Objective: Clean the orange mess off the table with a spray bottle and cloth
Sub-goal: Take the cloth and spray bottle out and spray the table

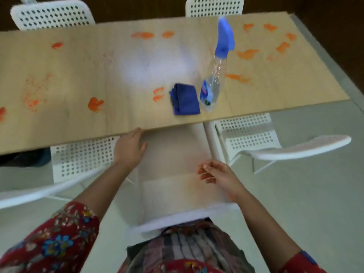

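Standing at the near side, a person in a red flowered sleeve (59,243) is holding both hands low. The right hand (216,174) is hanging free with its fingers loosely curled and is holding nothing. The left hand (129,148) is reaching to the near edge of the table (69,123) with fingers almost straight, gripping nothing.

A blurred white chair (173,194) is standing between the hands, between the person and the table. Two perforated white chairs (82,156) are sitting at its left and right.

On the table, near the edge, the folded blue cloth (185,102) is lying just beside the spray bottle (214,75). The bottle is standing upright, clear with a blue head; how much liquid it is holding I cannot tell. Orange smears (95,104) are spreading around them, many at the far right. Two more white chairs (53,14) are standing behind the table.
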